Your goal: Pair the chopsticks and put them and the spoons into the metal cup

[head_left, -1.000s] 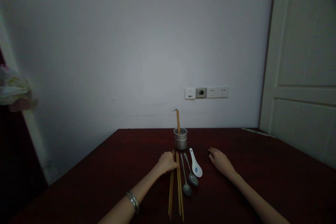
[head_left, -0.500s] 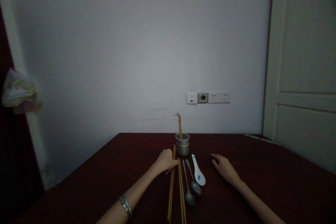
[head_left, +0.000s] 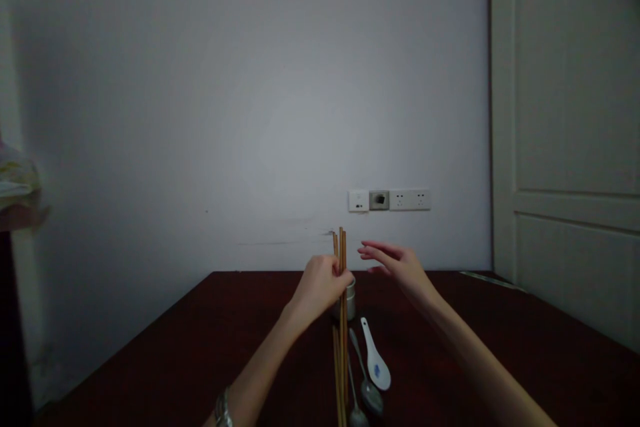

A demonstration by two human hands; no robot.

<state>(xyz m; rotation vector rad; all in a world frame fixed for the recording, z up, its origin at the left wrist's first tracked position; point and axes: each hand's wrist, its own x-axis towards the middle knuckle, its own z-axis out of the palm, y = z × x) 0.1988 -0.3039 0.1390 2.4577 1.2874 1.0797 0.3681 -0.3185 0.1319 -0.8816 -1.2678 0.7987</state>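
My left hand (head_left: 320,285) is raised above the dark red table (head_left: 200,347) and closed on a pair of wooden chopsticks (head_left: 342,327), held nearly upright just in front of a small metal cup (head_left: 351,300). More chopsticks (head_left: 338,380) lie on the table below. My right hand (head_left: 395,263) hovers open beside the chopstick tips, fingers stretched toward them, apart from them. The cup is partly hidden behind my left hand.
A white ceramic spoon (head_left: 374,363) with a blue mark and two metal spoons (head_left: 367,390) lie right of the chopsticks. A wall socket strip (head_left: 389,200) is behind. A white door (head_left: 570,147) stands at the right.
My left hand has lifted chopsticks off the table and stood them upright by the cup. My right hand has risen from the table toward them. The view has tilted slightly.
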